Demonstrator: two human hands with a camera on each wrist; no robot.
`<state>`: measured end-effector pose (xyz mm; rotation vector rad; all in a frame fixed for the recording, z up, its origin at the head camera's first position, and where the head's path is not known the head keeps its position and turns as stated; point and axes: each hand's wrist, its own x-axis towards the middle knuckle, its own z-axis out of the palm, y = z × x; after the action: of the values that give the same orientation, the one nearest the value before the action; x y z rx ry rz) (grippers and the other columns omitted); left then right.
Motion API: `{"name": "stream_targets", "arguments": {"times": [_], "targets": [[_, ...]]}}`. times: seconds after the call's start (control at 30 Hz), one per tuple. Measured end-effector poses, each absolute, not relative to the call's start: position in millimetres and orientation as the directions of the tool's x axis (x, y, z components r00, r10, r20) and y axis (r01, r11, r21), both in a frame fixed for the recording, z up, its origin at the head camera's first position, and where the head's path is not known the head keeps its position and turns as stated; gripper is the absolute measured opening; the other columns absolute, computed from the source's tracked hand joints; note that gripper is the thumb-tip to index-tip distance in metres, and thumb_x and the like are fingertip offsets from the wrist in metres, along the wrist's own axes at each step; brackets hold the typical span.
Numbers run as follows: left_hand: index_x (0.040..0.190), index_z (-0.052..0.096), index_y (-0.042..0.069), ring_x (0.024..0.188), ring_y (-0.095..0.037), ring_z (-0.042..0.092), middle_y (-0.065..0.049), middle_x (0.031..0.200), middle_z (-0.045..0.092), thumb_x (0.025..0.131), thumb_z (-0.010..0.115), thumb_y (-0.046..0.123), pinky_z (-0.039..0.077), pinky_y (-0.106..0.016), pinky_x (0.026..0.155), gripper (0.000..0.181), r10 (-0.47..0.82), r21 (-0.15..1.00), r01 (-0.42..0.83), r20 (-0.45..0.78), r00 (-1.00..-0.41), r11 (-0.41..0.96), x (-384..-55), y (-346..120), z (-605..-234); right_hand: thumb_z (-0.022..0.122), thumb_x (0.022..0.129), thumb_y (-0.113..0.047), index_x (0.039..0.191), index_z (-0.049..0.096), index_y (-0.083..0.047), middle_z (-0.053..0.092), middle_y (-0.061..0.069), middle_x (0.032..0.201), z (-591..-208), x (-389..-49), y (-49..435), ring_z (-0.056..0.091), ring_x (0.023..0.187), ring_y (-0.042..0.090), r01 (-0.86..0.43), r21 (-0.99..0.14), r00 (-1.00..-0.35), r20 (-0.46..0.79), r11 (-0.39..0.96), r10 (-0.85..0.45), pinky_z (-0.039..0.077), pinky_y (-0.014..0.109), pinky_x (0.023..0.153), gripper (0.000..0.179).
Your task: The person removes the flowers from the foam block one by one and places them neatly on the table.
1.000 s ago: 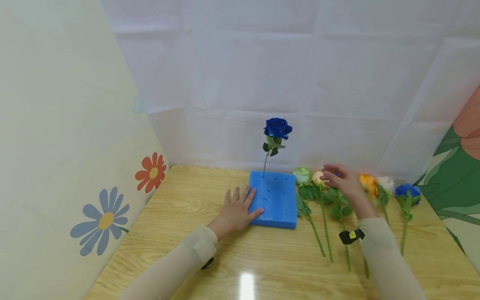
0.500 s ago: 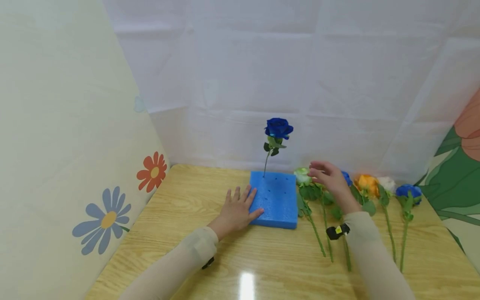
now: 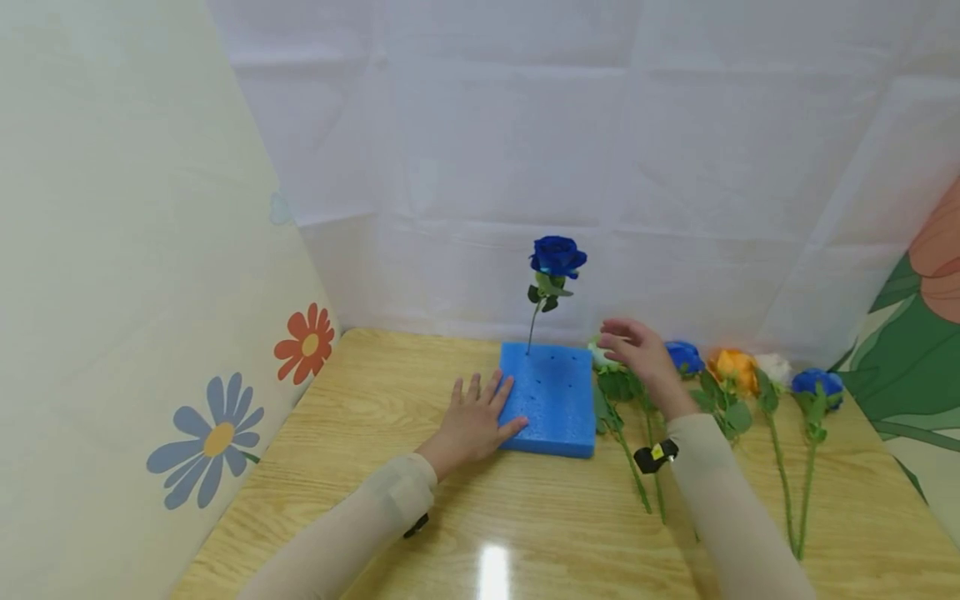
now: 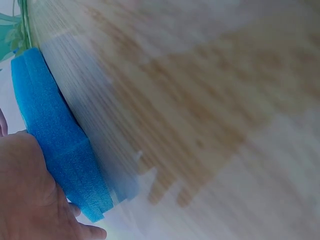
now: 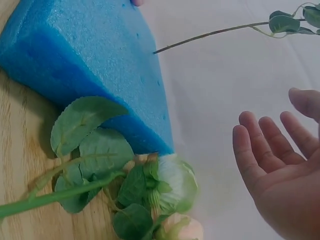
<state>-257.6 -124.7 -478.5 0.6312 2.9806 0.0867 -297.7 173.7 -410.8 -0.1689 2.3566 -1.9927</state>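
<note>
A blue foam block (image 3: pixel 555 417) with several small holes lies on the table. One blue rose (image 3: pixel 557 257) stands upright in it, its stem in a hole near the back left. My left hand (image 3: pixel 472 423) rests against the block's left side, fingers spread and thumb on the top. My right hand (image 3: pixel 643 360) hovers, empty, above the flowers just right of the block; the right wrist view shows its fingers (image 5: pixel 272 142) loosely bent. Below it lies a pale green-white rose (image 5: pixel 177 185) beside a peach rose (image 5: pixel 182 227), which the hand hides in the head view.
Farther right on the wooden table (image 3: pixel 420 367) lie another blue rose (image 3: pixel 684 357), an orange rose (image 3: pixel 733 371), a white rose (image 3: pixel 772 367) and one more blue rose (image 3: pixel 817 383), stems toward the front. A white cloth (image 3: pixel 465 167) hangs behind.
My right hand has moved left, from over the peach and blue roses to over the green-white one, uncovering the blue rose beside the orange one. The left hand has stayed on the block.
</note>
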Motion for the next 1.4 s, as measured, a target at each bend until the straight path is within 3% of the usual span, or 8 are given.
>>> {"name": "stream_targets", "arguments": {"times": [0.23,0.6,0.9,1.4], "targets": [[0.164,0.013,0.017,0.152,-0.047,0.013,-0.009,0.170,0.009,0.100,0.023,0.072,0.006,-0.065,0.120,0.085,0.407,0.070,0.402,-0.088,-0.909,0.913,-259,-125,-480,0.063,0.102,-0.025,0.147,0.045,0.003,0.050,0.023,0.147,-417,-304,166,0.055,0.129,0.037,-0.082,-0.984,-0.991,0.064,0.155,-0.121,0.046,0.051,0.107,0.056],[0.164,0.013,0.018,0.152,-0.047,0.013,-0.008,0.170,0.008,0.101,0.023,0.072,0.006,-0.065,0.121,0.084,0.407,0.073,0.402,-0.079,-0.910,0.913,-260,-125,-482,0.069,0.098,-0.036,0.147,0.047,-0.003,0.051,0.016,0.146,-421,-313,154,0.055,0.130,0.034,-0.035,-0.989,-0.992,0.017,0.142,-0.127,0.044,0.050,0.109,0.063],[0.164,0.013,0.018,0.153,-0.047,0.013,-0.008,0.170,0.008,0.100,0.022,0.073,0.006,-0.065,0.121,0.086,0.405,0.075,0.399,-0.081,-0.911,0.914,-262,-125,-484,0.063,0.101,-0.018,0.144,0.049,0.001,0.052,0.019,0.145,-422,-320,140,0.055,0.130,0.035,-0.051,-0.992,-0.993,0.038,0.114,-0.116,0.048,0.042,0.107,0.049],[0.164,0.015,0.017,0.152,-0.047,0.015,-0.009,0.170,0.011,0.100,0.021,0.074,0.008,-0.065,0.120,0.086,0.407,0.046,0.405,-0.081,-0.910,0.913,-263,-124,-482,0.062,0.102,-0.017,0.145,0.049,0.000,0.053,0.018,0.144,-427,-328,122,0.054,0.130,0.035,-0.086,-0.991,-0.987,0.070,0.107,-0.145,0.046,0.045,0.108,0.048]]}}
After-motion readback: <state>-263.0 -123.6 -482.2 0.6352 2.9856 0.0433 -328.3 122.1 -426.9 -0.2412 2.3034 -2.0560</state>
